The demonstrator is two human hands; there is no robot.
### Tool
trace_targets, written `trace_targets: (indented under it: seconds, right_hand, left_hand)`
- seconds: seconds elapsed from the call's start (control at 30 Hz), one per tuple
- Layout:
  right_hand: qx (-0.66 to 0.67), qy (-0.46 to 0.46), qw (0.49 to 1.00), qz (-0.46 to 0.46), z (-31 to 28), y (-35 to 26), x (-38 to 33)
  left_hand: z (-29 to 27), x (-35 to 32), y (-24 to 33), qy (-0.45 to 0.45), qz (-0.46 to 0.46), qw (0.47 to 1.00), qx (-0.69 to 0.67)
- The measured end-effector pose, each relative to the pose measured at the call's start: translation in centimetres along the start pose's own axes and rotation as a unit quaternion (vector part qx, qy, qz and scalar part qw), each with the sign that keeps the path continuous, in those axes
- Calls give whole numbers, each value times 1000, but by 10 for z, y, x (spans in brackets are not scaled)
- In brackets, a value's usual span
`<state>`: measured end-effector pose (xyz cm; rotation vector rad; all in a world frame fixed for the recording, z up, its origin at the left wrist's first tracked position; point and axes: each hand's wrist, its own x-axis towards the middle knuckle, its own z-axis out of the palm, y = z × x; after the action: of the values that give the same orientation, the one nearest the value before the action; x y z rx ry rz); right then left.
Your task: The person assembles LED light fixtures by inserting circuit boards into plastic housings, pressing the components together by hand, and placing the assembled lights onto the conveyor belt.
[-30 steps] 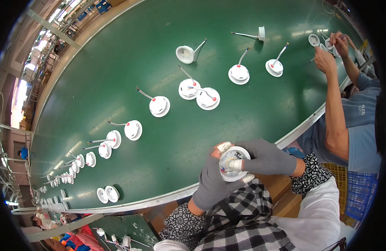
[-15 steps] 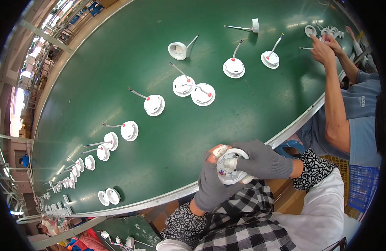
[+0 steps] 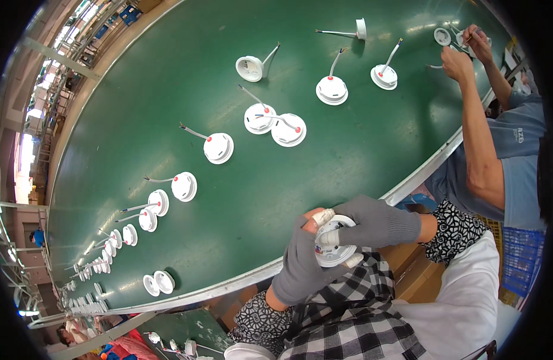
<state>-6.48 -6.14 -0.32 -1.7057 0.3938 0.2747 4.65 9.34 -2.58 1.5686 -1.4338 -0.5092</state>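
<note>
Just over the table's near edge, a white round lamp housing [image 3: 335,257] is held between both hands, its hollow side facing up with small parts inside. My left hand [image 3: 301,264], in a grey fingerless glove, is wrapped round its left and lower side. From the right, my right hand [image 3: 375,225] in a matching glove grips the rim, its thumb laid across the opening. White tape covers several fingertips. The parts under the thumb are hard to make out.
Several white lamp housings with cables, such as one housing [image 3: 219,148], lie along the green table [image 3: 276,192]. Two white cups [image 3: 164,282] sit near its front edge. A co-worker's hand [image 3: 458,64] works at the far right. A blue crate [image 3: 522,258] stands below on the right.
The lamp housing has tilted slightly in my hands, and both hands have shifted a little. The co-worker's farther hand has risen away from the other. The view has moved slightly.
</note>
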Motion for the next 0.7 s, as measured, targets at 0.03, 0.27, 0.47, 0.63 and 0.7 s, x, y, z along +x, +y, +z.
trace_targets:
  seconds: [0.03,0.27,0.47,0.63,0.7]
  right_hand:
    - [2,0,1000,2,2,-2,-1]
    - [23,-16,1000,4,-2,-9,-1]
    - [51,-80,995,13,-8,-23,2]
    - [26,-104,993,47,-11,-24,6]
    - [18,-94,994,51,-13,-24,6]
  left_hand:
    - [1,-2,-2,5,10,1000,2]
    - [0,-2,-3,28,-6,998,-58]
    - [-8,-2,-7,13,-100,980,-171]
    - [-9,-7,-11,-59,-84,968,-229]
    - [-7,2,-9,-34,-84,973,-213]
